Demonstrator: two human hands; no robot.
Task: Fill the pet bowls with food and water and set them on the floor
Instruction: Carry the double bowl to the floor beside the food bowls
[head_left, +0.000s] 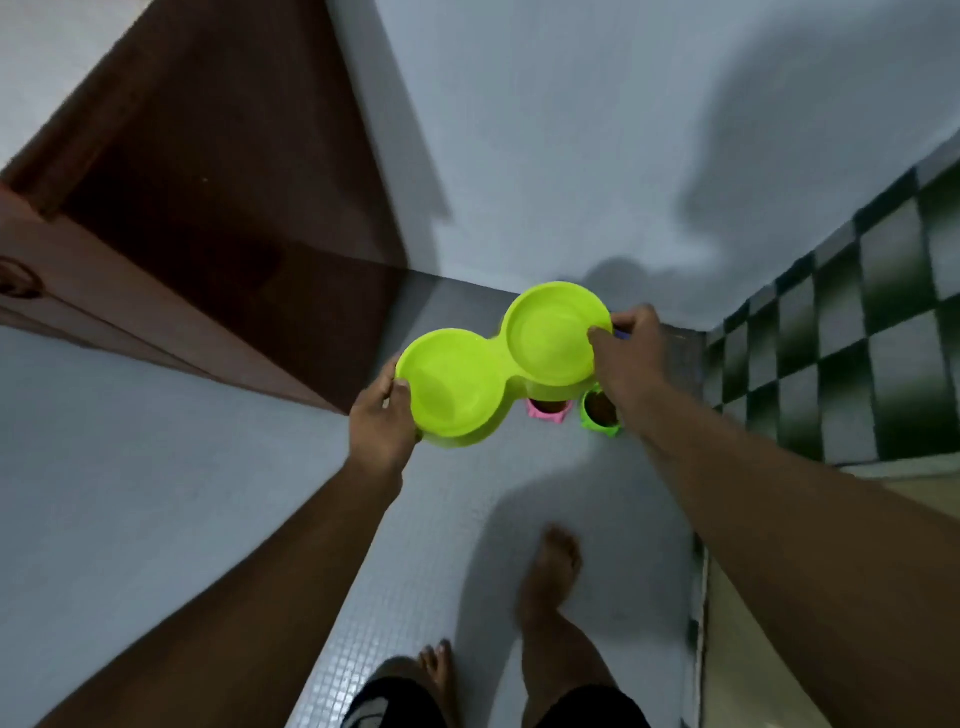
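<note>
Bowl (457, 389), lime-green with twin round wells, gripped endwise by left hand (382, 418) and right hand (628, 356).

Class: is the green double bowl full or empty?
Empty of food: both wells of the double bowl show bare green bottoms. Whether either holds clear water, I cannot tell.

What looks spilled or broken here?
Nothing stands out. The left hand and right hand grip the lime double bowl by its ends. The pink bowl and green bowl sit upright on the floor, no spill showing.
</note>
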